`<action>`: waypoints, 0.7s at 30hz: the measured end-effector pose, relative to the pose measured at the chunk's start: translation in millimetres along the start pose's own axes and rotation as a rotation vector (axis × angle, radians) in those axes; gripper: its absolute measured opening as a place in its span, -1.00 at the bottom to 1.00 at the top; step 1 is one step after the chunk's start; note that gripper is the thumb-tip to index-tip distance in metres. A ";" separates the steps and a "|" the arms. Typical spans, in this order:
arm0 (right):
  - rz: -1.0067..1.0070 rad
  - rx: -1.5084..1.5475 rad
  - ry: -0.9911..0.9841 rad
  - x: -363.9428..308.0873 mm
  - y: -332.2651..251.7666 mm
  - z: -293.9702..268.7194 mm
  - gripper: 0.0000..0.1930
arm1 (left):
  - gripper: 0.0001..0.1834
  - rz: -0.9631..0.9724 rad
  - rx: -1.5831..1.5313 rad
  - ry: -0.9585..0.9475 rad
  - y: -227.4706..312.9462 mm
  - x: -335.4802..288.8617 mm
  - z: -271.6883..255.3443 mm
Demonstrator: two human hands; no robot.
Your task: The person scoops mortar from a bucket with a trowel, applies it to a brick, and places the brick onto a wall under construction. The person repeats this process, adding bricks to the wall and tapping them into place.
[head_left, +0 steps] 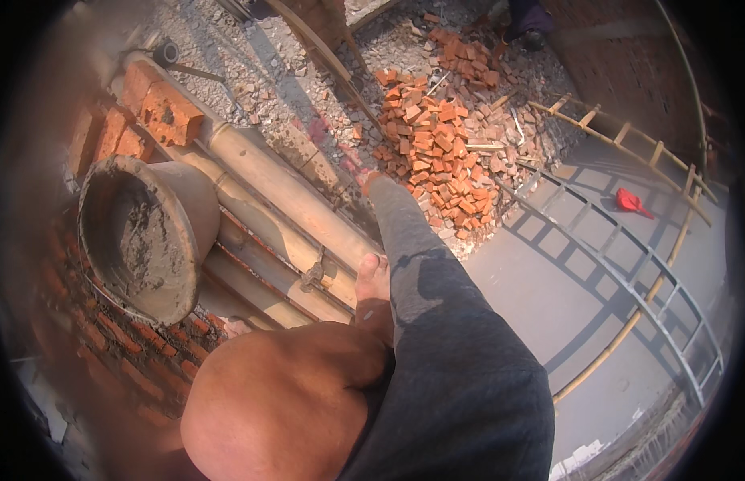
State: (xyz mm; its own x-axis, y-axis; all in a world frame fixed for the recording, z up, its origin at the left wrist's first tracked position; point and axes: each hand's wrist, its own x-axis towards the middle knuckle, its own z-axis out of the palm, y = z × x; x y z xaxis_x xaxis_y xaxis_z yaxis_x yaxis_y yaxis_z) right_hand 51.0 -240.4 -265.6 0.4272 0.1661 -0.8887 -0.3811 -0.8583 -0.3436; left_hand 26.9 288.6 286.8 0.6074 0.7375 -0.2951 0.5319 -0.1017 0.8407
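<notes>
My right arm in a dark grey sleeve (424,264) stretches away from me, past the edge of the poles. At its cuff only a small, blurred bit of my right hand (365,183) shows, beside pinkish smears; its fingers cannot be made out. My left hand is out of sight. To the left stands a round bucket (194,192) with wet grey mortar (141,244) inside. Below me is my bare knee (260,409), and a bare foot (372,276) rests on the bamboo poles (264,176). Several orange bricks (160,104) lie beyond the bucket.
A heap of broken bricks (436,152) lies on rubble below. At right, a grey ladder (605,256) and a bamboo ladder (621,136) cross over a smooth grey floor (533,280) bearing a red scoop (631,203). Brickwork (140,373) runs along the lower left. Someone's dark clothing (531,18) shows at top.
</notes>
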 end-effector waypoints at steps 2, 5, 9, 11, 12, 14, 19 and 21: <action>-0.002 -0.001 0.004 -0.8 0.6 0.2 -0.51 | -0.84 0.002 0.003 -0.003 -0.4 0.0 -1.4; 0.000 0.001 0.007 -1.9 3.8 0.0 -0.51 | -0.85 0.002 0.008 -0.011 -1.3 0.3 -5.6; 0.012 -0.001 0.009 -4.3 8.9 -0.9 -0.50 | -0.83 -0.004 0.019 -0.034 1.5 -2.2 -8.3; 0.013 0.002 0.010 -4.4 9.4 -1.2 -0.50 | -0.81 -0.015 0.017 -0.037 3.5 -4.6 -3.5; 0.007 0.001 0.011 -4.0 8.9 -1.6 -0.50 | -0.80 -0.015 0.011 -0.025 3.7 -6.2 0.5; 0.002 0.004 0.010 -3.3 6.3 -0.5 -0.50 | -0.80 -0.016 -0.005 0.000 4.2 -10.2 9.0; -0.021 0.011 -0.010 1.5 -3.7 5.3 -0.50 | -0.79 -0.033 -0.018 0.062 4.1 -16.2 17.1; -0.028 0.011 -0.014 3.6 -6.0 6.8 -0.50 | -0.78 -0.038 -0.009 0.062 3.8 -15.8 13.4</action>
State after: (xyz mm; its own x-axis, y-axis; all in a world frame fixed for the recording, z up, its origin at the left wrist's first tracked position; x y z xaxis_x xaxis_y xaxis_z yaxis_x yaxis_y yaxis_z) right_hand 49.3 -231.3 -268.8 0.4263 0.1966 -0.8830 -0.3786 -0.8477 -0.3716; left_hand 27.2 267.6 288.5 0.5489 0.7806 -0.2988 0.5484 -0.0666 0.8335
